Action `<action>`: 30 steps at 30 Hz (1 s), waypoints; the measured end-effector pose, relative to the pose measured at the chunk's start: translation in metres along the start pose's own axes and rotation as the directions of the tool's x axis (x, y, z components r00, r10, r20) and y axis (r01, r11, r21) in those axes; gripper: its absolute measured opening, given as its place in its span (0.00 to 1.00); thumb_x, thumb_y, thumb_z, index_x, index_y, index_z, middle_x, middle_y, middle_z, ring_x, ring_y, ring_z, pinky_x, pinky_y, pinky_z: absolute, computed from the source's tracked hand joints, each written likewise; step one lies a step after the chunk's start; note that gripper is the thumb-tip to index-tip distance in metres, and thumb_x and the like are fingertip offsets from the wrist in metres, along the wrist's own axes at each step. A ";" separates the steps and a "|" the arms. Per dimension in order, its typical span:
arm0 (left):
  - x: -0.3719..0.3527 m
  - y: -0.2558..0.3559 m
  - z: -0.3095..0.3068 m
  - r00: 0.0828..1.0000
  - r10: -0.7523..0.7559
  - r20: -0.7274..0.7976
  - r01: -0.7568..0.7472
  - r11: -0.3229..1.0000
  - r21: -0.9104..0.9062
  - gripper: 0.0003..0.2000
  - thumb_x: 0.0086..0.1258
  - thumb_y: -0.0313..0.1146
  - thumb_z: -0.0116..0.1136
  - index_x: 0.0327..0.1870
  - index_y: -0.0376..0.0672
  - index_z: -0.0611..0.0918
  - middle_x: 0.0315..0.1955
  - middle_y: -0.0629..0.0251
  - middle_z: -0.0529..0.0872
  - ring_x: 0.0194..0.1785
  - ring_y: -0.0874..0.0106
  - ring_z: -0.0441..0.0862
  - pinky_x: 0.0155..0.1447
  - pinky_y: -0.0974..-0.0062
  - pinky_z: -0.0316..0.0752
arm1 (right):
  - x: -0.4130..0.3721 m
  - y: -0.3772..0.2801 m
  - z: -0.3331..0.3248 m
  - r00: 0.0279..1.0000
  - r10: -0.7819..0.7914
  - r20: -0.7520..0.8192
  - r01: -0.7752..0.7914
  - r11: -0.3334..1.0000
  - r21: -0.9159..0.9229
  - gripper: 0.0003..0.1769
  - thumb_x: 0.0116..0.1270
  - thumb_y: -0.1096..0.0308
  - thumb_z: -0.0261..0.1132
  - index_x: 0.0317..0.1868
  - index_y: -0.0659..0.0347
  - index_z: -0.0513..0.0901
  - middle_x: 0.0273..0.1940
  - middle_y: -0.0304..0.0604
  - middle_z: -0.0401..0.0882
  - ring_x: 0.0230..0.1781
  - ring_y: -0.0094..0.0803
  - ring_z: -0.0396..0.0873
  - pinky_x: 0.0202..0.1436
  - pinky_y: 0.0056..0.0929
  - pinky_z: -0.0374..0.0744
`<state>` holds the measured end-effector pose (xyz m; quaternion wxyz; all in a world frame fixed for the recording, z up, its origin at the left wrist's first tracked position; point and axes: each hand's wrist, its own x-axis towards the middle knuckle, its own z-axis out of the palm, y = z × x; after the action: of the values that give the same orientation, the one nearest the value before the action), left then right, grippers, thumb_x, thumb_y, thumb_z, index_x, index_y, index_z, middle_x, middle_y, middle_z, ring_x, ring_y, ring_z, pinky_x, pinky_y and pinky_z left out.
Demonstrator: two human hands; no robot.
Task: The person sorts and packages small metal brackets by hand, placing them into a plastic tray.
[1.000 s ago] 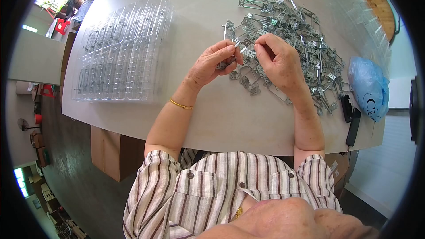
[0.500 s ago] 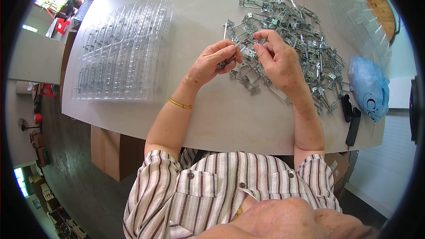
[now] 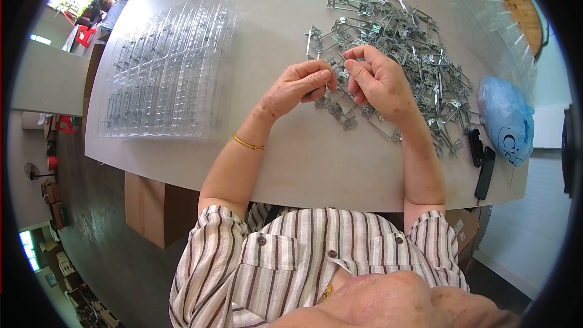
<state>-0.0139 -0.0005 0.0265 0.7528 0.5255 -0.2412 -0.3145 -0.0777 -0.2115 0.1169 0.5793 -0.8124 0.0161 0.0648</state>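
Note:
My left hand [image 3: 300,88] is closed above the table, thumb pressed to its curled fingers. What it holds, if anything, is hidden. Facing it, a short gap away, my right hand [image 3: 379,82] is pinched shut. A thin metal part [image 3: 342,56] seems to stick out at its fingertips; most of it is covered. Just behind both hands spreads a tangled pile of silvery metal brackets [image 3: 419,61] with rods and small plates. Some loose brackets [image 3: 346,118] lie under and beside my right hand.
Stacked clear plastic trays [image 3: 164,73], with metal brackets in their slots, stand on the left of the white table [image 3: 291,170]. To the right are a blue plastic bag [image 3: 506,121], a black stapler-like tool [image 3: 483,167] and more clear trays [image 3: 492,36]. A cardboard box [image 3: 146,209] sits below the table's left side.
The metal bracket that showed in my left hand is no longer visible there. My right hand has drawn its fingers closed, and a small gap has opened between the hands.

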 end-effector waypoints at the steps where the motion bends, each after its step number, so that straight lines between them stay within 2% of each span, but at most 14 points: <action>1: 0.000 0.001 0.001 1.000 -0.004 -0.009 0.004 1.000 0.023 0.13 0.85 0.42 0.56 0.48 0.42 0.85 0.39 0.70 0.87 0.30 0.85 0.70 0.31 0.85 0.64 | 0.000 0.000 0.000 1.000 0.012 0.003 -0.012 1.000 0.007 0.14 0.82 0.62 0.63 0.55 0.65 0.81 0.28 0.36 0.84 0.25 0.18 0.80 0.29 0.22 0.80; 5: -0.001 0.006 0.007 1.000 -0.012 -0.004 0.013 0.989 0.144 0.14 0.85 0.43 0.58 0.46 0.41 0.86 0.34 0.76 0.83 0.30 0.85 0.68 0.33 0.84 0.64 | -0.001 -0.005 0.000 0.996 0.091 -0.014 -0.091 0.996 -0.013 0.14 0.81 0.60 0.63 0.49 0.65 0.81 0.26 0.37 0.84 0.24 0.18 0.79 0.27 0.23 0.79; 8: -0.002 0.008 0.012 1.000 -0.017 0.008 0.015 0.977 0.213 0.15 0.84 0.44 0.58 0.45 0.41 0.87 0.30 0.79 0.79 0.31 0.85 0.67 0.34 0.83 0.63 | 0.000 -0.001 -0.005 0.999 0.043 0.010 -0.041 0.991 -0.125 0.14 0.80 0.60 0.64 0.44 0.64 0.82 0.24 0.37 0.83 0.24 0.19 0.80 0.25 0.25 0.76; 11: -0.001 0.006 0.013 1.000 -0.010 0.021 0.004 0.961 0.277 0.15 0.84 0.45 0.58 0.44 0.42 0.88 0.29 0.81 0.78 0.32 0.85 0.68 0.36 0.83 0.65 | -0.001 0.001 -0.006 1.000 0.029 -0.002 -0.028 0.980 -0.195 0.12 0.78 0.62 0.65 0.40 0.63 0.82 0.21 0.39 0.82 0.23 0.25 0.82 0.26 0.29 0.76; 14: -0.002 0.008 0.013 0.999 -0.032 0.019 0.024 0.952 0.306 0.15 0.84 0.46 0.59 0.44 0.43 0.88 0.31 0.81 0.80 0.33 0.86 0.69 0.37 0.82 0.67 | -0.002 0.001 -0.008 0.988 -0.146 -0.046 0.107 0.875 -0.472 0.11 0.76 0.63 0.66 0.39 0.62 0.83 0.25 0.42 0.84 0.25 0.32 0.83 0.30 0.32 0.77; 17: -0.003 0.007 0.014 0.999 -0.039 0.018 0.031 0.946 0.323 0.15 0.83 0.47 0.59 0.45 0.44 0.88 0.33 0.80 0.83 0.34 0.86 0.69 0.38 0.81 0.68 | -0.001 0.011 -0.006 0.929 -0.359 -0.091 0.263 0.813 -0.519 0.10 0.75 0.64 0.66 0.39 0.61 0.83 0.29 0.44 0.85 0.27 0.38 0.82 0.33 0.35 0.78; 21: -0.003 0.003 0.013 0.995 0.003 0.101 -0.039 0.932 0.361 0.16 0.84 0.46 0.59 0.47 0.42 0.87 0.36 0.77 0.85 0.33 0.85 0.69 0.38 0.83 0.67 | 0.002 0.008 -0.003 0.909 -0.368 -0.194 0.271 0.878 -0.395 0.09 0.77 0.64 0.67 0.40 0.62 0.83 0.31 0.43 0.84 0.27 0.32 0.81 0.33 0.33 0.78; 23: -0.002 0.002 0.011 0.995 -0.031 0.099 0.010 0.979 0.203 0.15 0.84 0.45 0.58 0.47 0.41 0.87 0.37 0.73 0.86 0.32 0.83 0.69 0.36 0.83 0.66 | 0.005 0.009 -0.003 0.890 -0.367 -0.269 0.278 0.907 -0.317 0.09 0.78 0.65 0.67 0.42 0.61 0.83 0.30 0.41 0.84 0.28 0.28 0.81 0.33 0.31 0.78; 26: -0.003 0.004 0.007 1.000 -0.016 0.021 0.017 0.999 -0.052 0.14 0.84 0.42 0.57 0.45 0.40 0.85 0.38 0.66 0.87 0.29 0.82 0.70 0.32 0.84 0.63 | -0.001 -0.002 -0.007 0.947 -0.183 -0.265 0.180 0.983 -0.035 0.08 0.79 0.65 0.66 0.45 0.61 0.82 0.30 0.39 0.84 0.29 0.24 0.80 0.34 0.28 0.78; 27: -0.003 0.005 0.005 1.000 -0.006 -0.018 0.003 0.991 -0.137 0.13 0.84 0.42 0.57 0.45 0.40 0.85 0.38 0.64 0.88 0.29 0.81 0.71 0.31 0.84 0.63 | -0.001 -0.001 -0.008 0.951 -0.189 -0.245 0.179 0.982 -0.060 0.07 0.80 0.65 0.66 0.46 0.61 0.82 0.30 0.39 0.85 0.29 0.24 0.80 0.34 0.28 0.79; 28: -0.001 0.002 0.001 0.999 0.041 -0.033 -0.047 0.980 -0.192 0.13 0.83 0.42 0.56 0.43 0.42 0.83 0.38 0.58 0.87 0.26 0.79 0.71 0.29 0.83 0.61 | 0.000 0.001 -0.008 0.954 -0.194 -0.227 0.179 0.980 -0.086 0.07 0.80 0.65 0.66 0.47 0.61 0.82 0.30 0.38 0.85 0.29 0.24 0.80 0.35 0.29 0.79; 30: 0.000 0.003 -0.004 0.996 0.078 -0.044 -0.087 0.964 -0.253 0.13 0.84 0.42 0.56 0.42 0.42 0.82 0.39 0.56 0.87 0.26 0.78 0.70 0.29 0.82 0.61 | 0.001 0.007 -0.008 0.951 -0.225 -0.211 0.199 0.970 -0.137 0.07 0.80 0.66 0.66 0.48 0.61 0.82 0.30 0.38 0.85 0.28 0.24 0.80 0.35 0.29 0.79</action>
<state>-0.0101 0.0031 0.0282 0.8303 0.4194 -0.2078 -0.3025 -0.0768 -0.2212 0.1125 0.5299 -0.8433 -0.0094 -0.0894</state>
